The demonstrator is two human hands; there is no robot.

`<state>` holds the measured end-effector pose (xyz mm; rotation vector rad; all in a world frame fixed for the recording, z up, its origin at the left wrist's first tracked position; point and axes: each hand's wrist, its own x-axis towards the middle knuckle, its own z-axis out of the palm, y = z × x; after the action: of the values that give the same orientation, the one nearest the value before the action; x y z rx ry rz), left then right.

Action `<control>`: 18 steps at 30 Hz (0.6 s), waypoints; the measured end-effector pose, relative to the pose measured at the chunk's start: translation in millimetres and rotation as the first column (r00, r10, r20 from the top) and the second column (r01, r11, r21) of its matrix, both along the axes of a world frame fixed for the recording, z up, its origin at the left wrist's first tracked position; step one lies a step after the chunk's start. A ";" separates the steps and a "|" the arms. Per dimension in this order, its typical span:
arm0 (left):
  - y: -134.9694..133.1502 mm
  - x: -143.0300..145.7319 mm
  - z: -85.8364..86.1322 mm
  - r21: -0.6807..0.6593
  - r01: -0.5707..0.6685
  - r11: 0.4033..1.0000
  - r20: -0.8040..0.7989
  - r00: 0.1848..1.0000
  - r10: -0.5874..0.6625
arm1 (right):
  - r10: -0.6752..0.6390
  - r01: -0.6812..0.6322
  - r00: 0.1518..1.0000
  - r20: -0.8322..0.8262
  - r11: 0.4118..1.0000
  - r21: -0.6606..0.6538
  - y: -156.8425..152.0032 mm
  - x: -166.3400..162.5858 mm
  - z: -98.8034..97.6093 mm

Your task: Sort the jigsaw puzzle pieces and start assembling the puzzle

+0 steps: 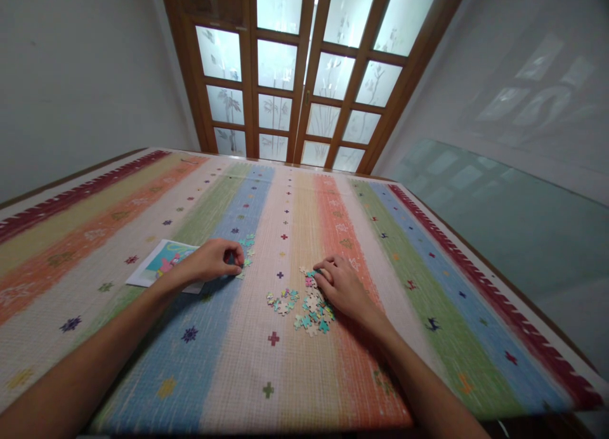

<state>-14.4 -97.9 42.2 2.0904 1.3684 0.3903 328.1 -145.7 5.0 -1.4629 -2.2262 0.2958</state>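
Note:
My left hand (219, 259) has its fingers curled into a pinch, and a small jigsaw puzzle piece (240, 275) shows at the thumb tip. Just beyond the fingertips lies a short row of greenish puzzle pieces (248, 242). Partly under my left wrist is a picture card (162, 261) with a pink cartoon figure on teal. My right hand (339, 283) is bent over the top edge of a loose pile of puzzle pieces (311, 306). Its thumb and fingers close on a piece there, mostly hidden by the fingers. Some pile pieces lie pale side up, others coloured.
A striped cloth (247, 363) with small woven motifs covers the table. Beyond the far edge stand wooden doors (304, 96) with frosted panes. White walls (85, 77) rise on both sides, and a pale green glass panel (514, 210) is at the right.

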 end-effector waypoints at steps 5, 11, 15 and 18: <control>-4.9 12.0 -0.1 0.101 -0.014 0.995 0.063 0.998 0.008 | 0.005 -0.007 0.997 -0.073 1.000 -0.026 1.8 1.5 -0.3; -18.3 46.5 -5.5 0.237 0.086 0.968 0.147 0.981 -0.123 | 0.011 -0.019 0.991 -0.137 0.998 -0.054 4.4 4.2 -3.2; -26.0 75.4 -10.9 0.288 0.194 0.938 0.133 0.962 -0.240 | 0.022 -0.033 0.986 -0.162 0.997 -0.066 5.7 5.1 -4.5; -27.3 96.9 -17.0 0.318 0.261 0.912 0.097 0.948 -0.305 | 0.013 -0.029 0.982 -0.186 0.996 -0.084 6.7 6.1 -6.0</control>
<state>82.5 -125.2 25.3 2.4135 0.9465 0.6466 334.2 -139.0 -1.0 -1.3942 -2.1035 0.5197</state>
